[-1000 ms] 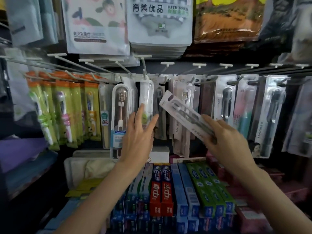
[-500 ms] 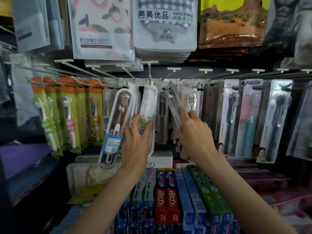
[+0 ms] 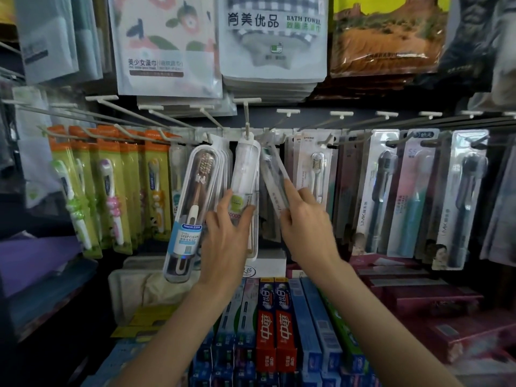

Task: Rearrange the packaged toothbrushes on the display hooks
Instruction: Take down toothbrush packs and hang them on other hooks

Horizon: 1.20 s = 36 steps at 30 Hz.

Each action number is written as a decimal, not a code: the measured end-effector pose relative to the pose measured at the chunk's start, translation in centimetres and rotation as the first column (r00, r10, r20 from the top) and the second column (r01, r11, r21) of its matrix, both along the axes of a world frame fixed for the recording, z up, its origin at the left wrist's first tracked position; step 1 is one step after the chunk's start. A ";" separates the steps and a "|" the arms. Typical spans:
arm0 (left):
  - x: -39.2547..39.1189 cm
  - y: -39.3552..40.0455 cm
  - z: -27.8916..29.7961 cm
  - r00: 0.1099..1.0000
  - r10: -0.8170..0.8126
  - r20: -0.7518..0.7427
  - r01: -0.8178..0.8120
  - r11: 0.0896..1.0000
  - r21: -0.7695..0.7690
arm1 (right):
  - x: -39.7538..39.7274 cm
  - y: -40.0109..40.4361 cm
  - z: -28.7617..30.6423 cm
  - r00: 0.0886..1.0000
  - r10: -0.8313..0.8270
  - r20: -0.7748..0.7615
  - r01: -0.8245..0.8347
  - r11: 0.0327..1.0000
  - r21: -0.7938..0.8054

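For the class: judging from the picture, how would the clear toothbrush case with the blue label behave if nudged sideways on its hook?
The clear case already hangs tilted from its hook, so it would probably swing freely. Its moulded shell looks stiff, not floppy. The glossy plastic may feel slippery.

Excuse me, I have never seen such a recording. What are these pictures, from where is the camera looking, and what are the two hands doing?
There is no machine here. A person wears a camera on the head, so you look forward and down at their own arms in a shop. The left hand touches a clear toothbrush case hanging on a display hook. The right hand pinches a slim toothbrush pack and lifts its top toward the hooks. More packaged toothbrushes hang alongside; toothpaste boxes lie on the shelf below.
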<state>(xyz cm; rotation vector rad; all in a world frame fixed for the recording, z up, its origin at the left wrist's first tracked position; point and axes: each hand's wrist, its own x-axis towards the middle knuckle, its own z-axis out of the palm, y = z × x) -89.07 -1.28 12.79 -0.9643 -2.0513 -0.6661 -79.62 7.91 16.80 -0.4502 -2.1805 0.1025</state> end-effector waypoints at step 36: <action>-0.3 -0.1 -0.4 0.996 0.039 -0.084 -0.041 0.999 -0.024 | -4.8 1.1 -7.0 0.980 0.196 -0.024 -0.187 0.887 -0.423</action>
